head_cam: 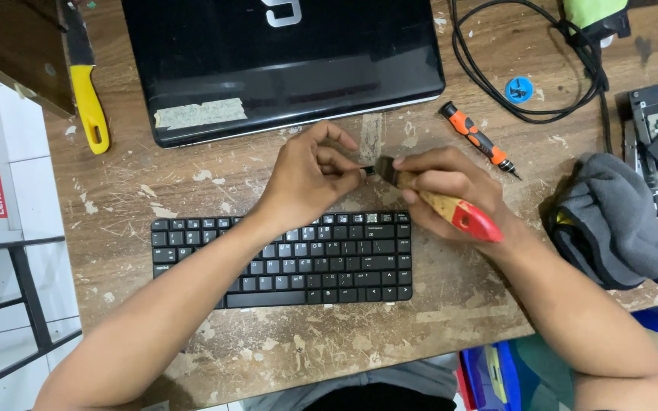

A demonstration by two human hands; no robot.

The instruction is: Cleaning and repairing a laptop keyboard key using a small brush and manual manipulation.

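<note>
1. Head view: a scratched wooden workbench [451, 304] fills the frame, with white tiled floor at the left edge.
2. At centre, the right hand [443, 183] is clamped around a paintbrush [439, 202] with a wooden and red handle.
3. The left hand [306, 179] pinches the brush's dark bristles, so the hands meet.
4. Just below them lies a loose black laptop keyboard [283, 259].
5. Top centre sits a closed black laptop [283, 68]; right of it, an orange-and-black screwdriver [477, 139].
6. A grey cloth [618, 221] lies at right, a yellow-handled tool [89, 103] upper left.
</note>
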